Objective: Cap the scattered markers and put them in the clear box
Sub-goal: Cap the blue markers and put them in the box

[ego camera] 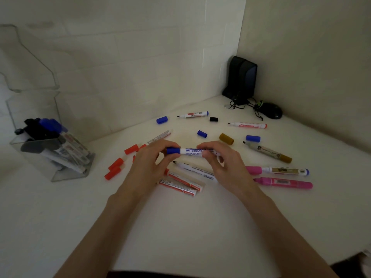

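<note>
Two bare forearms reach from the near edge over the smooth white table (180,227). The left hand (149,161) and the right hand (219,160) hold one white-barrelled blue whiteboard marker (192,152) level between them, just above the surface. The left fingers curl round its glossy blue plastic cap (173,150) and the right fingertips pinch the printed barrel, a grip that suits pressing cap and barrel together along one line. The cap looks seated, though the fingers hide the joint.

Beneath the hands lie two slim red-banded white markers (180,184) side by side and a black-tipped white marker (194,169) with its felt exposed. To the right rest two pink-capped round markers (285,182). Left of the hands, stubby red plastic caps (114,169) lie scattered. Further left stands the clear rigid acrylic box (32,109), where capped markers lean at a slant, caps upward; the held marker is well apart from it.

Beyond the hands sit loose blue caps (202,133), an ochre cap (226,138) near an ochre chisel-tipped marker (269,152), a small black cap (213,119) and two uncapped white markers (193,114). In the corner stand a black speaker (242,77) and a black mouse (271,110) with tangled cable
</note>
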A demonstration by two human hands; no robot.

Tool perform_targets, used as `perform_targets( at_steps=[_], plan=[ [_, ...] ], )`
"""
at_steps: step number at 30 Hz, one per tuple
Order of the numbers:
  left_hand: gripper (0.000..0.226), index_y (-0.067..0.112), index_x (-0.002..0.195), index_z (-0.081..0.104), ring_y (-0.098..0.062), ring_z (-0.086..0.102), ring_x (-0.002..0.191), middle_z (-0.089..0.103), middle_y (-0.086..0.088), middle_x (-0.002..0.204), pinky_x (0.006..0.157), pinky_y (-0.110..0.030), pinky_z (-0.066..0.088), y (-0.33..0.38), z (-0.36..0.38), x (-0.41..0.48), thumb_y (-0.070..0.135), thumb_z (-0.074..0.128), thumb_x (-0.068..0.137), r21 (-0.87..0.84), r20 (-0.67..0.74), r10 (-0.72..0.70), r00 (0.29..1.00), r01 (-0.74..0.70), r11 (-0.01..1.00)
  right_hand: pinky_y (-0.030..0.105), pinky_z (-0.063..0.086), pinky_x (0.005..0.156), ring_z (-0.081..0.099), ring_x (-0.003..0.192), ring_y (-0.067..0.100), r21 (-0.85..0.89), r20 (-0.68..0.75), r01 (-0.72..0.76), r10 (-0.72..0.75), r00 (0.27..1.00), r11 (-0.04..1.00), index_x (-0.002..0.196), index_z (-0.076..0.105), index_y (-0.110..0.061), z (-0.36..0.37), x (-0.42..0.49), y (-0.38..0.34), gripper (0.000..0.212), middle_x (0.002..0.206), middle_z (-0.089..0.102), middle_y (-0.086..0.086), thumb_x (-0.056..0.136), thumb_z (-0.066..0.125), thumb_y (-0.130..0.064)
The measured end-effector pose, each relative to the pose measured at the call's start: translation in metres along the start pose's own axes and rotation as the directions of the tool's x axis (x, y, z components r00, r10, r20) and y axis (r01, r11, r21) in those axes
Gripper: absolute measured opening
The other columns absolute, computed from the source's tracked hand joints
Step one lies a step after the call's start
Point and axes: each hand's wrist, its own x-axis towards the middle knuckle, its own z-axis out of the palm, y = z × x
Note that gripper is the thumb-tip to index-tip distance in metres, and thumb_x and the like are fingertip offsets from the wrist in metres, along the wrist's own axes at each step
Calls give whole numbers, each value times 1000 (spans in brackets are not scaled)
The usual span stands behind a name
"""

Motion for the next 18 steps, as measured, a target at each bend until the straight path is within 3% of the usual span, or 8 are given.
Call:
perform_targets(
  at_steps=[3, 7, 14, 16, 18],
  plan=[
    [28, 25, 120, 68, 8, 56, 92, 67, 14, 109, 82, -2, 37, -2, -1, -1, 39, 55, 99, 87, 21, 87, 996, -89, 992, 12, 38, 70, 51, 84, 3, -20, 18, 5, -5, 1000, 1000, 120, 65, -27, 3, 0, -1, 24, 101, 64, -12, 97, 58, -30],
    [35, 21, 125, 64, -3, 59, 96, 69, 5, 113, 84, -8, 37, 0, 0, -3, 42, 44, 104, 183, 78, 176, 981, -187, 965, 17, 40, 66, 52, 78, 10, -45, 11, -23, 23, 1000, 999, 118, 64, -34, 2, 0, 4, 24, 97, 64, -16, 95, 61, -37],
    [46, 26, 127, 62, 2, 56, 90, 64, 12, 112, 77, -6, 42, 3, 2, -6, 55, 36, 102, 167, 115, 143, 983, -161, 973, 19, 41, 67, 51, 79, 9, -115, 32, 10, -6, 999, 993, 116, 64, -34, 4, 0, 0, 21, 98, 63, -13, 95, 59, -38],
    [58, 31, 134, 58, 1, 58, 96, 61, 18, 118, 78, -11, 46, 5, 2, -5, 69, 33, 96, 61, 114, 24, 993, -31, 998, 18, 40, 68, 52, 80, 9, -110, 39, 16, -12, 999, 994, 115, 65, -33, 2, 1, -2, 20, 99, 64, -13, 96, 59, -36],
    [72, 30, 138, 55, -5, 66, 102, 65, 11, 121, 80, -17, 54, 15, 1, 0, 78, 26, 93, -307, 51, -125, 991, 135, 942, 14, 38, 67, 52, 80, 7, -99, 60, 46, -41, 997, 994, 113, 66, -31, 1, -1, -4, 18, 99, 65, -13, 96, 61, -31]
  ],
)
